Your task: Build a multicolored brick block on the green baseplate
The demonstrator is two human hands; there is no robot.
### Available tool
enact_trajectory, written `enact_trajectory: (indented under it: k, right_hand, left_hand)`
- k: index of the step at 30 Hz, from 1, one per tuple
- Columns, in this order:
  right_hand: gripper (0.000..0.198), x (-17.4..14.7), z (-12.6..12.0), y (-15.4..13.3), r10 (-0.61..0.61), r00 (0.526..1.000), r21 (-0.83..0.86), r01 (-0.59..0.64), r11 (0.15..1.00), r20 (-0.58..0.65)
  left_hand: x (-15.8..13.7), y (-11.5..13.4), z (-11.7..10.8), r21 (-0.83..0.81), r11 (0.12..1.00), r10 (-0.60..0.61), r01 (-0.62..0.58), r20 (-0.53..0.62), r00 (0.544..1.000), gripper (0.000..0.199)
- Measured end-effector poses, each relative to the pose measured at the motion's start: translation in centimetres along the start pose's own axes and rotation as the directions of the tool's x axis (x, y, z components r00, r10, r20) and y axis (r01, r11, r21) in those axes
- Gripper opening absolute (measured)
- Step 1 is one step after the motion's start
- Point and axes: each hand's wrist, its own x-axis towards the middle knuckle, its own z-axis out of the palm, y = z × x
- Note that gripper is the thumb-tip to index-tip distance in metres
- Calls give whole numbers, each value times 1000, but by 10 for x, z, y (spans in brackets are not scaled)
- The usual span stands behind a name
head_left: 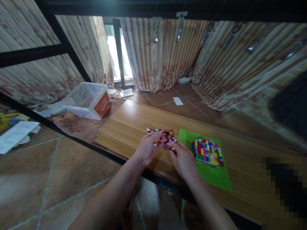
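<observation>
A loose pile of small coloured toy bricks (169, 138) lies on the wooden table (129, 123). Over its left side reaches my left hand (147, 147), fingers stretched and thumb apart, with bricks visible between them. At the pile's near right edge is my right hand (184, 159), its fingers curled down among the bricks. Whatever its fingertips hold is too small to make out. Just right of that hand lies a green studded baseplate (208, 177), bearing a multicoloured block of stacked bricks (208, 151).
A clear plastic bin (83, 102) with an orange label stands beyond the table's left end. A dark metal bar (105, 153) runs along the near table edge. White trays (18, 135) sit on the tiled floor at left. Striped curtains (165, 54) hang behind.
</observation>
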Motion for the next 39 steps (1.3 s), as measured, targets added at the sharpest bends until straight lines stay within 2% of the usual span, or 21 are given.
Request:
enact_trajectory:
  k: [3, 8, 15, 23, 28, 31, 34, 37, 39]
  right_hand:
    - [19, 1, -1, -4, 12, 1000, 22, -12, 1000, 13]
    - [25, 4, -2, -7, -1, 999, 55, -2, 998, 46]
    - [18, 10, -5, -11, 55, 993, 1, -55, 998, 105]
    - [16, 12, -3, 4, 47, 998, 102, -43, 994, -47]
    - [16, 16, -5, 9, 62, 993, 200, -42, 979, -97]
    - [14, 16, -10, -2, 98, 982, 353, -35, 935, -163]
    - [14, 14, -16, -25, 61, 984, 471, 27, 882, -169]
    - [17, 10, -19, -46, -25, 987, 493, 100, 864, -157]
    - [21, 10, -22, -51, -49, 980, 486, 139, 863, -192]
  left_hand:
    - [0, -5, 1, 70, 998, 4, -4, -6, 1000, 4]
    - [0, -9, 3, 78, 997, 0, 2, -24, 1000, 4]
    - [1, -8, 3, 87, 996, 22, -18, -40, 999, 7]
    - [-1, -9, 4, 72, 997, 45, -39, -79, 996, 12]
    - [-1, -11, 6, 55, 998, 40, -35, -89, 995, 16]
    - [0, -11, 8, -3, 1000, 21, -22, -111, 994, 18]
    - [-1, -12, 10, -131, 990, -66, 54, -84, 994, 24]
    - [0, -13, 12, -260, 950, -187, 173, -31, 982, 27]
    - [2, -12, 13, -318, 931, -198, 179, -28, 980, 25]
